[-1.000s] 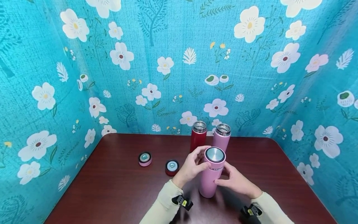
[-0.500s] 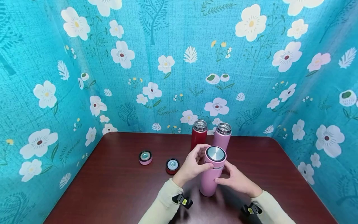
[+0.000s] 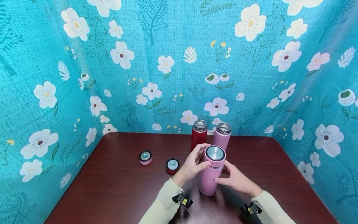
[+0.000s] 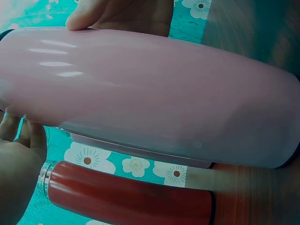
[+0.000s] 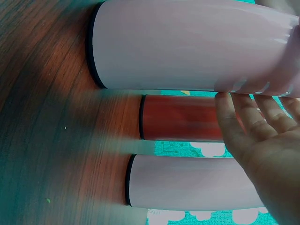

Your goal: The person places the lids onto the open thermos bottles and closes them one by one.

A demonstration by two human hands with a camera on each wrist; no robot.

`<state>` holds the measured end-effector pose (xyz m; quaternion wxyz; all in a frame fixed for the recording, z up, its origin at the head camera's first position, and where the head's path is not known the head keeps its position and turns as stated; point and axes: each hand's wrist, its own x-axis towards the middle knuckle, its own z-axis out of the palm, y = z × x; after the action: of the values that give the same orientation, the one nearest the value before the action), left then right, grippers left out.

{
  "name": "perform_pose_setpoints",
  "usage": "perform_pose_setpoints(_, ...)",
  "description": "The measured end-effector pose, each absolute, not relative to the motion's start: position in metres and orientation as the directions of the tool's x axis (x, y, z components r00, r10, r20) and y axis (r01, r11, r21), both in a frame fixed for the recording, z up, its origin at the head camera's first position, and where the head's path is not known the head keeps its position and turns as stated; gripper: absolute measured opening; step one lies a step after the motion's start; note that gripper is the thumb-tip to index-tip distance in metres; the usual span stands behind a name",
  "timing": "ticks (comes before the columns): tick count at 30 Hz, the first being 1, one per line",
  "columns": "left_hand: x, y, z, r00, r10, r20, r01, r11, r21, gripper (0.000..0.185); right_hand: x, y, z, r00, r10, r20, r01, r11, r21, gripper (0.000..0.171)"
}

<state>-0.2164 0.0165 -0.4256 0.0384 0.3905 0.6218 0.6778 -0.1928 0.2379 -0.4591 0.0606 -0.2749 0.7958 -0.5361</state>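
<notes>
Firm hold up top; the left hand (image 3: 191, 165) had its fingers and thumb clamped round the lid (image 3: 218, 162) of the front pink flask (image 3: 208, 183), thumb on the near side; the right hand (image 3: 239, 181) gripped the same flask lower down, thumb against its near face, fingers behind; that flask stood roughly upright right between the two hands, silvery disc (image 3: 215, 153) facing up! In the right wrist view the right fingers lay against the flask's wall, slightly spread; in the left wrist view the left fingertips met it toward the lid end.

Just beyond the left hand stood the red flask (image 3: 198, 138), mouth uncovered, rim shining; beside it, beyond the gap between the hands, was the back pink flask (image 3: 222, 140), uncovered too and partly hidden by the one in front; left of the left hand, near it, lay the red cap (image 3: 172, 166), and farther out that way the pink cap (image 3: 145, 157), both showing pale round centres inside black rings; under it all, the dark reddish table (image 3: 112, 193); a pale sleeve (image 3: 163, 199) behind each hand, a small black device (image 3: 183, 200) at each wrist; well beyond the hands, a turquoise flowered curtain (image 3: 179, 90)!
</notes>
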Motion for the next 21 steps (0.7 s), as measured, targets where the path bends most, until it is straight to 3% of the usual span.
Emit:
perform_pose_setpoints(10,-0.21,0.02,-0.419,-0.734,0.511,0.446,0.424,-0.167,0.89,0.058,-0.193,0.238,-0.461,-0.834,-0.51,0.21,-0.372,0.238,-0.897,0.072)
perform_pose_setpoints(21,-0.2,0.012,-0.403,-0.689,0.569,0.449,0.442,-0.162,0.882,0.066,-0.194,0.238,-0.462,-0.822,-0.522,0.229,-0.396,0.233,-0.888,0.071)
